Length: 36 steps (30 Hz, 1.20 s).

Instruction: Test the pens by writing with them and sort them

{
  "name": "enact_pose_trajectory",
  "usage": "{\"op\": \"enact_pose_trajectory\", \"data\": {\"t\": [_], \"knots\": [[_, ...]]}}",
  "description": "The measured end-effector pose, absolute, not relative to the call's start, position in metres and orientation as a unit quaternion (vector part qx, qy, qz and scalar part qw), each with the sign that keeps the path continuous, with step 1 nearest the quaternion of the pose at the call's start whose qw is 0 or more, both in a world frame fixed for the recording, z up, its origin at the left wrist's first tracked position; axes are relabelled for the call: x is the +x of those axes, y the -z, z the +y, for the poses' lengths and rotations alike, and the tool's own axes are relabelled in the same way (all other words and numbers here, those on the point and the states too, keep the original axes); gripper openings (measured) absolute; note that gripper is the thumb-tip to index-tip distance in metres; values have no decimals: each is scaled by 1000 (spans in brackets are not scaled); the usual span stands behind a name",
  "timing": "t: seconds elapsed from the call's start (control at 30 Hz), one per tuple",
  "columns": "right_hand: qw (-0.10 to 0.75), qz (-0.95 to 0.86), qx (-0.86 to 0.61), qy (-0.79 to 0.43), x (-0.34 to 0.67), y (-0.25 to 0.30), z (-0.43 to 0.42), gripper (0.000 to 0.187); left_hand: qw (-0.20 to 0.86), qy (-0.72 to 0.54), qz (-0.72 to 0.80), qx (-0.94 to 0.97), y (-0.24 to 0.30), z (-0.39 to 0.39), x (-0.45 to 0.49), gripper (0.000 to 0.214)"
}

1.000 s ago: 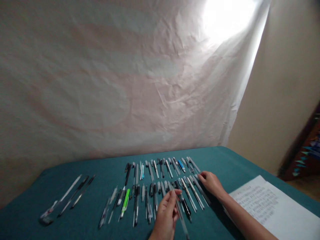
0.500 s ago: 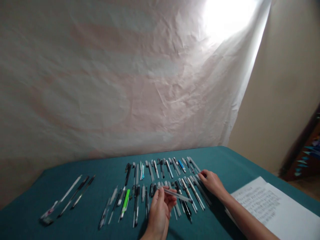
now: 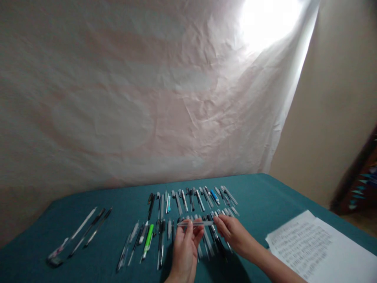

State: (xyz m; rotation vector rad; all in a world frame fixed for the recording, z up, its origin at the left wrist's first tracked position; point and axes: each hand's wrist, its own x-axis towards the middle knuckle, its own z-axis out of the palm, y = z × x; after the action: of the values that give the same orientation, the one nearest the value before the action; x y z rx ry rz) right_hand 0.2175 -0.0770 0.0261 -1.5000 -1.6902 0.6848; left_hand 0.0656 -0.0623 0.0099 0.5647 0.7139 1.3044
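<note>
- Teal cloth on the table (image 3: 256, 196), lower half of frame; pale creased sheet (image 3: 118, 98) hangs behind it, bright glare upper right.
- Far row of pens (image 3: 192, 200), lower centre: mostly clear, white and black barrels, plus a short blue pen (image 3: 215, 196) toward the row's right end.
- Near row of pens (image 3: 161, 243), closer to the bottom edge; bright green pen (image 3: 148, 240) sits left of centre in it.
- Three slim pens (image 3: 96, 221) lie slanted on their own, lower left, well apart from the rows.
- Handwritten paper (image 3: 312, 239), lower right, beside the right forearm. Text unreadable from here.
- In the way: both hands and the shadow below them cover the middle and right of the near row. Can't count what's under there.
- Clear tube (image 3: 203, 223): slim, straight, whitish see-through, looks like a pen barrel. Held about level above the near row, lower centre. Detail too blurred to read.
- Left hand (image 3: 186, 249): thumb and fingers pinching the tube's left part.
- Right hand (image 3: 232, 232): fingertips pinching its right end, other fingers curled in.
</note>
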Motion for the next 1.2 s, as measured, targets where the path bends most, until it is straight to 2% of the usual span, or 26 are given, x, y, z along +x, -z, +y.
{"op": "enact_pose_trajectory", "data": {"t": [0.27,0.63,0.87,1.2], "knots": [[398,-665,-583,-244,213,-20,-77,38,700,-576,341,249,-7,-59,64,9],[379,-726,-545,-179,216,-32,-84,25,692,-597,340,219,-3,-56,64,6],[353,-705,-572,-227,220,-24,-78,36,694,-585,349,231,-3,-57,65,8],[344,-724,-573,-169,222,-35,-83,17,689,-585,366,224,-3,-58,64,8]]}}
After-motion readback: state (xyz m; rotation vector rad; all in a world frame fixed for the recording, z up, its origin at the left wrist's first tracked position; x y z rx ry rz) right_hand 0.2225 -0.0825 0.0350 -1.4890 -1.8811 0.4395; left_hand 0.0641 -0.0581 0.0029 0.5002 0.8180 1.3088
